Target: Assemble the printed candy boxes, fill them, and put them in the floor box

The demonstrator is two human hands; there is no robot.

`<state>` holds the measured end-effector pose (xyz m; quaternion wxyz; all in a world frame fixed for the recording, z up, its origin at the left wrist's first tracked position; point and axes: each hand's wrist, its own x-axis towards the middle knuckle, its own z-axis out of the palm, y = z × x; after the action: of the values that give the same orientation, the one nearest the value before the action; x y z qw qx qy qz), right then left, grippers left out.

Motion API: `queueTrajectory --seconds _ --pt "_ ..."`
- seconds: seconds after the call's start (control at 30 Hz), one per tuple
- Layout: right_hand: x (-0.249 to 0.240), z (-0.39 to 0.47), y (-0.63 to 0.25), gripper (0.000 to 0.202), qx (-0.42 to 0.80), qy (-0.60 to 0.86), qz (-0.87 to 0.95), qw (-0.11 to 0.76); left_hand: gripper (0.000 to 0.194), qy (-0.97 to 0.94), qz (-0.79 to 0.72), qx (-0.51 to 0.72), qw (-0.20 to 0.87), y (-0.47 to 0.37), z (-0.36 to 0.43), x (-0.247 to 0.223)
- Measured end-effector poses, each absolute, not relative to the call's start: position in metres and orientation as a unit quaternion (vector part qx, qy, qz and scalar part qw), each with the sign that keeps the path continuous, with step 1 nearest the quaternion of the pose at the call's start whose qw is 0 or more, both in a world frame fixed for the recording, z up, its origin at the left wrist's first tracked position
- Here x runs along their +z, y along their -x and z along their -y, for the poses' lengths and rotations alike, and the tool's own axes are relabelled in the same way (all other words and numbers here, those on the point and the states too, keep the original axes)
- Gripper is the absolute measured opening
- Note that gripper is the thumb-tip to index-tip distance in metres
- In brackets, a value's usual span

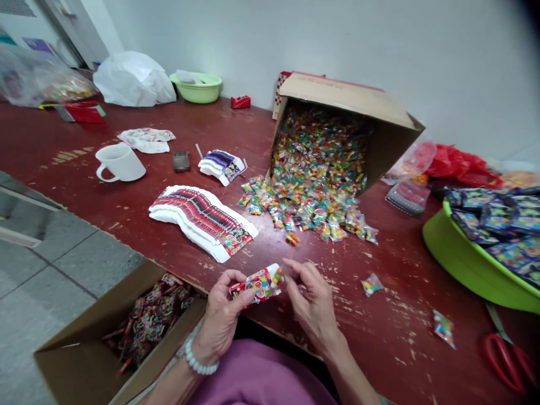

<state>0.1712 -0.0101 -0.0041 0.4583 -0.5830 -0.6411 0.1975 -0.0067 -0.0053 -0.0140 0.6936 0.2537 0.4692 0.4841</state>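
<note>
My left hand (225, 309), with a pale bead bracelet at its wrist, holds a small red printed box (255, 286) by its near end. The box's white flap stands open toward the right. At that opening is a small clear packet of colored candies (277, 277), pinched in the fingertips of my right hand (310, 301). Just beyond my hands lies a fanned row of flat red boxes (202, 219). Similar candy packets (304, 208) spill onto the red table (337, 264) from a tipped cardboard carton (390, 138).
A floor-level carton (80, 337) at lower left holds many filled red boxes. Right side: green basin (468, 275) of blue packs, red-handled scissors (504, 357), loose packets. Farther left stand a white mug (121, 163) and flat purple boxes (222, 164).
</note>
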Motion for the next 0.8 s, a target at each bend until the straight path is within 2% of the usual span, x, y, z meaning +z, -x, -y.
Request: queueTrajectory --seconds 0.27,0.4,0.53,0.7,0.8 --pt "0.008 0.01 -0.184 0.014 0.295 0.549 0.673 0.397 0.043 -0.35 -0.482 0.456 0.662 0.011 0.006 -0.021" --pt "0.008 0.011 -0.181 0.015 0.324 0.498 0.711 0.376 0.046 -0.348 -0.478 0.449 0.67 0.005 0.005 -0.018" --pt "-0.012 0.006 -0.176 0.014 0.262 0.523 0.715 0.383 0.045 -0.31 -0.466 0.483 0.673 -0.011 0.004 -0.025" --pt "-0.041 0.018 -0.178 0.023 0.145 0.591 0.65 0.455 0.054 -0.286 -0.47 0.496 0.672 -0.017 -0.002 -0.039" --pt "-0.044 0.04 -0.185 0.018 0.176 0.56 0.687 0.43 0.059 -0.259 -0.462 0.494 0.69 -0.01 -0.007 -0.037"
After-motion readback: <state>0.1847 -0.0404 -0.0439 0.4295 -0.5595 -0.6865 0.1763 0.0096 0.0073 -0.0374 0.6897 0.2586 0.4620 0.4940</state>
